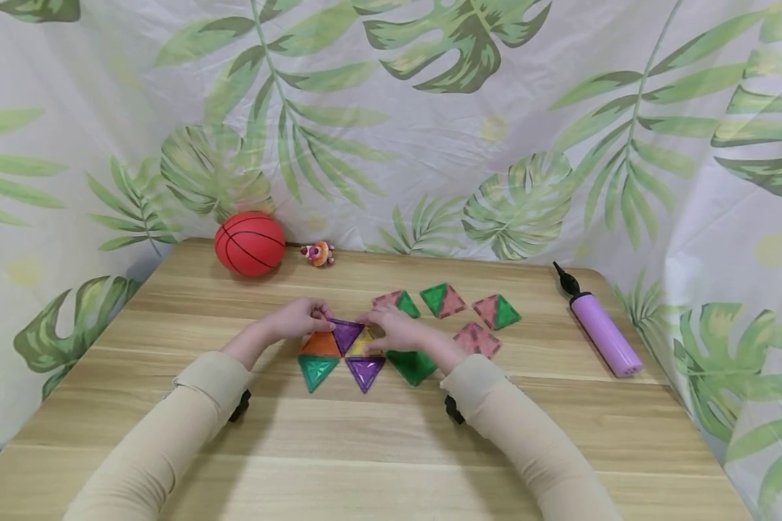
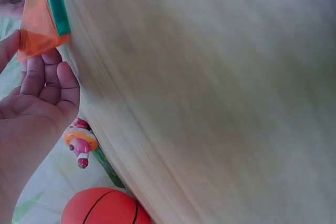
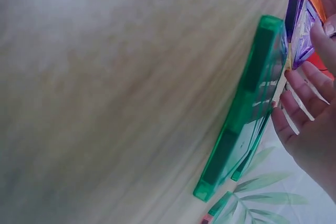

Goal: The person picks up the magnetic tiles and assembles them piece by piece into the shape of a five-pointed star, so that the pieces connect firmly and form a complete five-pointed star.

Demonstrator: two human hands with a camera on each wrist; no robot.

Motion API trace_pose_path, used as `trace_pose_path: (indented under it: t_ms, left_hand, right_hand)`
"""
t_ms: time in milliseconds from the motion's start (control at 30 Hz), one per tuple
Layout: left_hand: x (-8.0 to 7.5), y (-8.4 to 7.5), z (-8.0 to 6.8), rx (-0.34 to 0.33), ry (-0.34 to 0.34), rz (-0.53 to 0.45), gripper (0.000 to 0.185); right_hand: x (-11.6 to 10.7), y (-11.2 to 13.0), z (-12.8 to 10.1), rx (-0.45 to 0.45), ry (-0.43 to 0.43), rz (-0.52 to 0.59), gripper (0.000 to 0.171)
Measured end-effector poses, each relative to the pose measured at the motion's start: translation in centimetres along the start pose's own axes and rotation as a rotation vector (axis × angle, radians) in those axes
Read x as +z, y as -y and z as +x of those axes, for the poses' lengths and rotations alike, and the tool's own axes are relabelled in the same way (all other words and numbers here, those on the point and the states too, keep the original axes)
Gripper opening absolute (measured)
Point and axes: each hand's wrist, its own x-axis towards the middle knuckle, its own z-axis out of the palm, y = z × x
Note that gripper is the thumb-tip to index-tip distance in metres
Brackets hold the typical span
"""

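Several translucent triangular magnetic tiles join edge to edge mid-table: orange tile [image 1: 319, 347], upper purple tile [image 1: 347, 336], yellow tile [image 1: 360, 344], teal tile [image 1: 317, 370] and lower purple tile [image 1: 366, 371]. My left hand [image 1: 297, 319] pinches the orange tile at its top corner, beside the upper purple one; in the left wrist view its thumb and fingers lie either side of the orange tile [image 2: 39, 30]. Thumb and forefinger of my right hand [image 1: 397, 329] hold the yellow tile from the right, its other fingers stretched out. That hand partly covers the yellow tile.
A larger green tile [image 1: 414, 369] lies under the right wrist. Pink and green tile pairs [image 1: 443, 299] and a pink tile [image 1: 477, 339] lie beyond. A red ball [image 1: 250, 244] and small figurine [image 1: 318, 253] stand at back left; a purple hand pump [image 1: 604, 333] lies right.
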Motion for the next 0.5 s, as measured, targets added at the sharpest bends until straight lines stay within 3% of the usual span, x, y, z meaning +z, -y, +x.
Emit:
trace_pose_path:
  t_ms: [200, 500]
  left_hand:
    - [0.2, -0.7, 0.0, -0.004, 0.009, -0.054, 0.019]
    - [0.1, -1.3, 0.1, 0.024, 0.003, -0.075, 0.019]
  right_hand:
    - [0.1, -0.1, 1.0, -0.044, -0.074, 0.094, 0.036]
    - [0.4, 0.1, 2.0, 0.003, -0.136, 0.224, 0.023]
